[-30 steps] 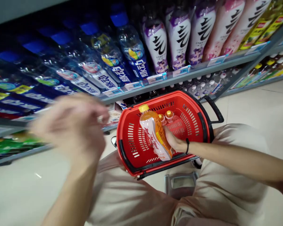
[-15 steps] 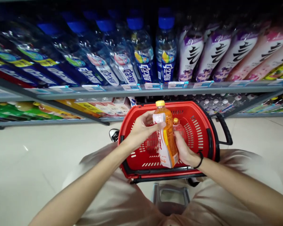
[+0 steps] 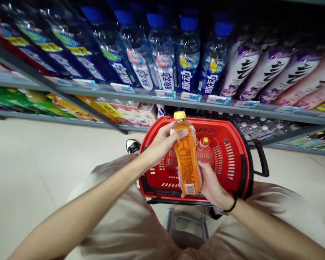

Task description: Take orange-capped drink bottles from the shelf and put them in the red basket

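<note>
I hold an orange drink bottle [image 3: 187, 159] with a yellow cap upright over a red shopping basket [image 3: 234, 144]. My left hand [image 3: 162, 142] grips the bottle's upper part near the neck. My right hand [image 3: 209, 182], with a black band at the wrist, is wrapped round its lower end. The orange side of the label with fine print faces me. Another small bottle with an orange cap [image 3: 204, 141] lies in the basket behind the held one.
Shelves of blue-capped water bottles [image 3: 188, 61] and purple-and-white bottles [image 3: 265, 72] run across the top. A lower shelf holds yellow and green packs [image 3: 70, 106] and white-capped bottles [image 3: 254, 128]. The basket's black handle [image 3: 262, 159] sticks out right. Pale floor tiles lie left.
My left hand came from the left and took hold of the bottle's top. The bottle was lifted upright and turned so its orange side faces me.
</note>
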### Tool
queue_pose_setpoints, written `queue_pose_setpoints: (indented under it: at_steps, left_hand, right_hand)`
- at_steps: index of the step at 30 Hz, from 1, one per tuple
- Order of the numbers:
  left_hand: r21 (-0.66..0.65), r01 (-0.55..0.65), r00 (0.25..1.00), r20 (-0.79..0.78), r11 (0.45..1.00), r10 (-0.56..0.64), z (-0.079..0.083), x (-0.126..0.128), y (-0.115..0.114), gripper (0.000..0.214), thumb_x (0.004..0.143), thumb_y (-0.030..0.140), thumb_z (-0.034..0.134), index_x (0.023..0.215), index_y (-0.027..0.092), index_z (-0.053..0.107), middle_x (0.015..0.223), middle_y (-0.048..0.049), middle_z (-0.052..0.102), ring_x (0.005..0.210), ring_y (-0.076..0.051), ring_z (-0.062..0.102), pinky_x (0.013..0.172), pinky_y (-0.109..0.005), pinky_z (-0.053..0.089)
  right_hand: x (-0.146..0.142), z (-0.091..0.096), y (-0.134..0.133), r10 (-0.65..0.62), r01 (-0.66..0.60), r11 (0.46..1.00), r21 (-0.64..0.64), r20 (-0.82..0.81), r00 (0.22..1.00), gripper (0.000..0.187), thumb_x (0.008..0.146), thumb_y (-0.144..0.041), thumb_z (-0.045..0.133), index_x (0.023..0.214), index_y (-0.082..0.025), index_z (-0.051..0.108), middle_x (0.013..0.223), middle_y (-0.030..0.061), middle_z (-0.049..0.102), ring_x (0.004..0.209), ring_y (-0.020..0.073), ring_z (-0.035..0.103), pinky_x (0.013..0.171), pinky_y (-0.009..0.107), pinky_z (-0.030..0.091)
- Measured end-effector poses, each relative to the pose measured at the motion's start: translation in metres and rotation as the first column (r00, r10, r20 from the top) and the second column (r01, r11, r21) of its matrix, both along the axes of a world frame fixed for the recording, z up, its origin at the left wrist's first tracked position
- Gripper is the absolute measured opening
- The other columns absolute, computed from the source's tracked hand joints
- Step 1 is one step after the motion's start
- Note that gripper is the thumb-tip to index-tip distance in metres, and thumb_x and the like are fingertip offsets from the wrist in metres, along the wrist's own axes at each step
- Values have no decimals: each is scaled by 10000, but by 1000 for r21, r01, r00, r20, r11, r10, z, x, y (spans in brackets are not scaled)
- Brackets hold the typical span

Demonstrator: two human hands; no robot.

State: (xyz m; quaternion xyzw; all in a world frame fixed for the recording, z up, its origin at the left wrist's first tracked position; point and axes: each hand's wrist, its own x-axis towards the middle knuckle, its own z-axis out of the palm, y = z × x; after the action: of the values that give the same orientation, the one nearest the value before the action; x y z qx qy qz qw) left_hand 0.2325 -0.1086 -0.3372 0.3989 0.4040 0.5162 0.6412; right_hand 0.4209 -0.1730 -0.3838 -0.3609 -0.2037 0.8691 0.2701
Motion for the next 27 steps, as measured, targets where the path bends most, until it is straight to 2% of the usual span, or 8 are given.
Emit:
queue_pose_setpoints:
  at_steps: [6, 11, 21, 27]
  left_hand:
    - [10, -58, 994, -87, 998, 59, -5, 10, 0, 458, 795, 489, 808, 1063, 137, 691, 967, -69, 722, 826, -185, 663, 777, -286, 512]
    - [-41, -101, 985, -143, 994, 94, -6, 9, 0, 444, 820, 499, 768, 1065, 137, 687, 988, -81, 717, 868, -200, 666, 812, -305, 517]
    - [-102, -117, 983, -152, 988, 101, -10, 11, -3, 481, 784, 500, 792, 1077, 131, 697, 1007, -87, 729, 893, -206, 663, 814, -302, 506]
    - [-82, -104, 986, -138, 991, 92, -11, 11, -1, 445, 796, 501, 789, 1045, 140, 719, 952, -67, 727, 848, -185, 654, 792, -284, 507]
  right_hand:
    - [3, -6, 5, 54, -54, 999, -8, 79, 995, 561, 952, -593, 390, 1170, -128, 616, 826, 109, 697, 710, 240, 694, 530, 335, 590]
    - [-4, -5, 4, 73, -69, 996, -55, 81, 994, 563, 908, -625, 445, 1152, -154, 632, 800, 95, 692, 711, 243, 698, 531, 326, 586]
    - [-1, -11, 2, 86, -80, 994, -71, 81, 993, 558, 931, -615, 392, 1051, -139, 656, 832, 116, 696, 698, 240, 689, 527, 338, 579]
    - [-1, -8, 3, 85, -79, 993, -82, 72, 994, 580, 978, -573, 317, 1093, -121, 663, 836, 123, 698, 697, 234, 684, 529, 332, 577]
